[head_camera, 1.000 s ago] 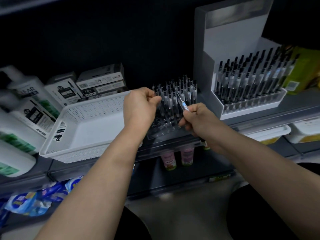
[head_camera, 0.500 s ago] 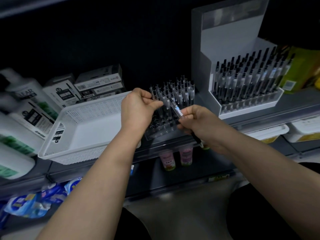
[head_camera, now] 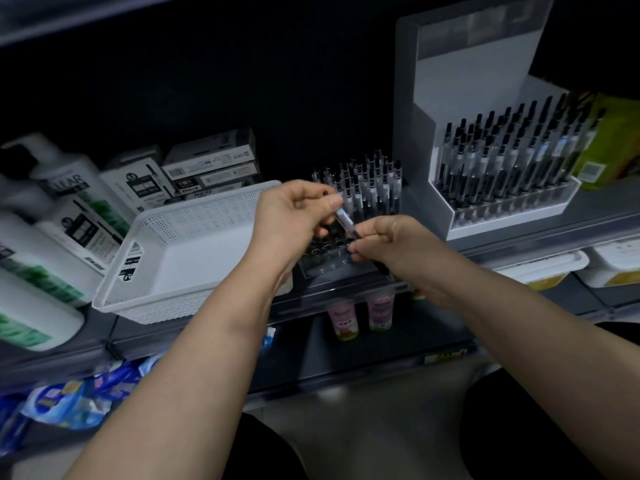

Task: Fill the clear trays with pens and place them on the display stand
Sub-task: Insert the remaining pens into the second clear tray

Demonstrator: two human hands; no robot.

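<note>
Pen [head_camera: 345, 220] slants between my hands, just above the tray's front holes. My right hand [head_camera: 394, 244] pinches its lower end, and my left hand [head_camera: 294, 220] curls thumb and fingers on its upper end. Beneath, the tray [head_camera: 329, 266] sits on the shelf [head_camera: 519, 245], its rear rows filled with upright pens [head_camera: 367, 188]. A basket [head_camera: 207, 203] lies just left. Farther right, the stand [head_camera: 467, 71] holds a full tray.

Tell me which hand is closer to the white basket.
Left. The left hand is right beside the white basket, pinching the pen at its upper end; the right hand is farther right, over the clear tray, gripping the pen lower down.
</note>
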